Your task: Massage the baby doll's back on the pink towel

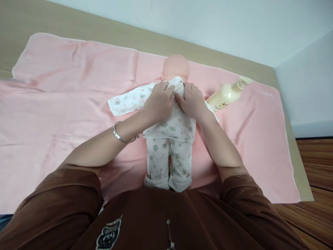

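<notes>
A baby doll (176,66) lies on its back on a pink blanket (65,104), head away from me. It wears a white printed top (171,126) and matching trousers (169,159). Both my hands rest on the doll's chest just below the neck. My left hand (158,100), with a silver bangle on the wrist, pinches the top's front edge. My right hand (191,100) pinches the cloth beside it, fingertips almost touching the left hand's.
A cream pump bottle (225,97) lies on its side on the blanket, right of the doll. The blanket covers a tan wooden surface (78,24) against a white wall. The surface's right edge drops to a wooden floor (317,166).
</notes>
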Demonstrator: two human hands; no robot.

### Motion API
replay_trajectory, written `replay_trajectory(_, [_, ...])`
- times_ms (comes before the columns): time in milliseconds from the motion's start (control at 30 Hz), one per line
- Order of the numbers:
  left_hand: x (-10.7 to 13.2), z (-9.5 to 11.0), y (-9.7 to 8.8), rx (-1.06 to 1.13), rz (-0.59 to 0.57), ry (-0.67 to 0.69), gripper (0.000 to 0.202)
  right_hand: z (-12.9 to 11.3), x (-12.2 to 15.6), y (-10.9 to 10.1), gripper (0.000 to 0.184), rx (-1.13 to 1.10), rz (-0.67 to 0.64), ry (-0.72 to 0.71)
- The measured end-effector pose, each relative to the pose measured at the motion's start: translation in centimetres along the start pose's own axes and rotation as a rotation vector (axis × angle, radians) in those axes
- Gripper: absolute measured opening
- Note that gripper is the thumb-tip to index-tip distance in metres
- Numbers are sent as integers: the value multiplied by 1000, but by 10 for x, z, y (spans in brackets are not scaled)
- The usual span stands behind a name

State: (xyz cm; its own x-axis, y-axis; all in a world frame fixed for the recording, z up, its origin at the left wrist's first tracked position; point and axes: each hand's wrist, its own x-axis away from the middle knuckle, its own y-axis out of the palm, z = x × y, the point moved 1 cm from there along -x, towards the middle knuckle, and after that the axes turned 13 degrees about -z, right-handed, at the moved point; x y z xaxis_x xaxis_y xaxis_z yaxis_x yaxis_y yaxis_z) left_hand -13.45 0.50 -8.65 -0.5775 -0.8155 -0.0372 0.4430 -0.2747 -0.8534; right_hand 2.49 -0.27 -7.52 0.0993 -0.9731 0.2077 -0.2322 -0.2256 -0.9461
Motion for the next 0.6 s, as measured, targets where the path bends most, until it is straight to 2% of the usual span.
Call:
replay_trajectory(100, [-14, -15, -3, 39, 29, -21, 36, -10, 17, 0, 64, 72, -30, -57])
replay_trajectory(200, [-28, -32, 0, 39, 33, -121, 34, -24, 36, 2, 72, 130, -89, -93])
replay_trajectory(300, [-32, -39, 5, 4, 49, -165, 37, -34, 45, 2, 73, 128, -114, -102])
replay_trajectory(367, [-29, -34, 8, -21, 78, -147, 37, -33, 40, -1, 72, 74, -138, -82])
replay_trajectory(467, [-14, -16, 10, -74, 90, -145, 43, -22, 20, -6, 66, -15, -134, -29])
replay_trajectory(600, [8, 11, 12, -94, -10, -123, 57, -1, -7, -6, 53, -76, -35, 20])
